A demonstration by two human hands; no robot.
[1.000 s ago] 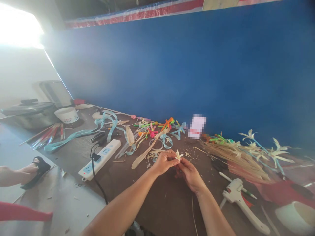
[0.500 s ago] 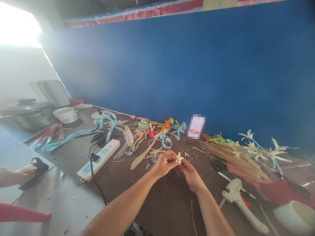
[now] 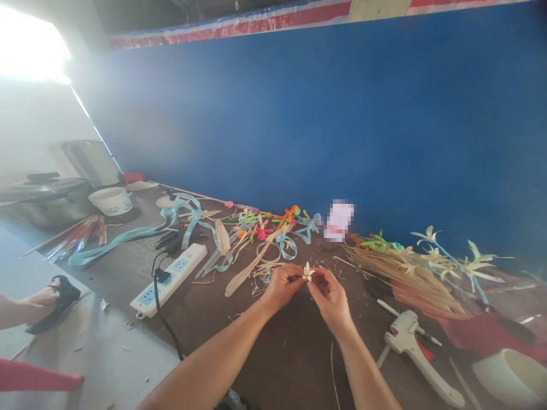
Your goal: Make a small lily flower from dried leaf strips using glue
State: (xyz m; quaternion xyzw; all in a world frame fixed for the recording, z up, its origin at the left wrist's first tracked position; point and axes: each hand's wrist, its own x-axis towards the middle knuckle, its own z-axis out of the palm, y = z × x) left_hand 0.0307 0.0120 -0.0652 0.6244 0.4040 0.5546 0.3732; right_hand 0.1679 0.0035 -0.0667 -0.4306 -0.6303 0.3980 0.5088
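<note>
Between my fingertips, above the dark table (image 3: 294,347), is a small cream flower (image 3: 307,272) with pointed petals. My left hand (image 3: 281,287) pinches it from the left, thumb and forefinger closed at its base. From the right, my right hand (image 3: 332,295) holds its other side between thumb and forefinger, the remaining fingers curled. Just beyond my hands lie dry husk strips (image 3: 256,265) and small scraps. To the right, larger cream flowers (image 3: 476,265) on blue-wrapped stems rest near a bundle of dry fibres (image 3: 405,279).
A white glue gun (image 3: 414,347) and a white cup (image 3: 508,373) lie at right. On the left are a power strip (image 3: 171,279) with a black cable, blue ribbon (image 3: 123,242), a paper cup (image 3: 110,201) and a lidded pot (image 3: 47,199). Another person's foot (image 3: 47,299) shows beyond the table edge.
My right hand has turned and come up, its thumb and forefinger now at the flower's right side. The flower has shifted slightly left and up.
</note>
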